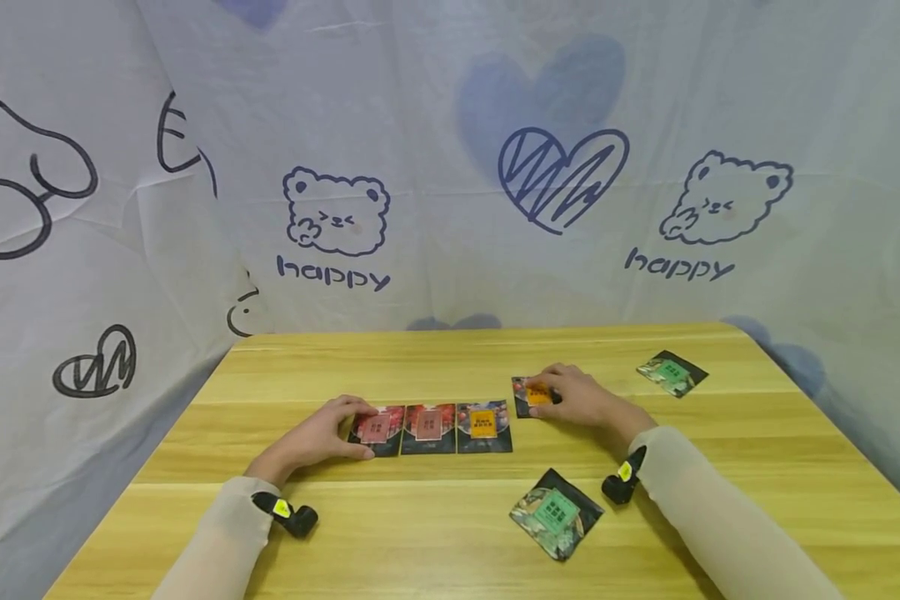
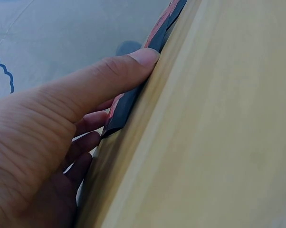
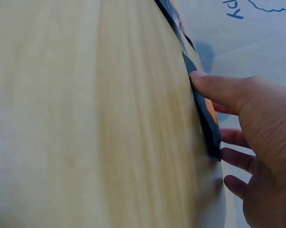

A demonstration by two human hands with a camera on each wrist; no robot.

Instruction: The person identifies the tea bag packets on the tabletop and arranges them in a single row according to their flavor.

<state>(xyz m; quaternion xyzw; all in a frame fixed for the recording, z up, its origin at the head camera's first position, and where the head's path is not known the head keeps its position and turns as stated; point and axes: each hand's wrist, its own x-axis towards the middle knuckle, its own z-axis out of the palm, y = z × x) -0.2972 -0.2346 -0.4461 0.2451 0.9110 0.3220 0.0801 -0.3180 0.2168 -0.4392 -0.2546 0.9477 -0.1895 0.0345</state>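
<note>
My left hand (image 1: 321, 433) rests at the left end of a row of flat packets. Its thumb (image 2: 145, 57) touches the near edge of a packet with a red label (image 1: 377, 428), and the index fingertip lies at the far edge. Beside it lie another red-label packet (image 1: 428, 427) and an orange-label packet (image 1: 483, 423). Behind the row's right end, my right hand (image 1: 573, 396) grips a second orange-label packet (image 1: 523, 400) between thumb and fingers, partly covering it. In the right wrist view, that packet's dark edge (image 3: 204, 116) shows under the thumb.
One green-label packet (image 1: 557, 515) lies turned at an angle at the front, right of centre. Another green-label packet (image 1: 672, 372) lies at the back right. The wooden table (image 1: 420, 533) ends at a printed cloth (image 1: 450, 250) behind.
</note>
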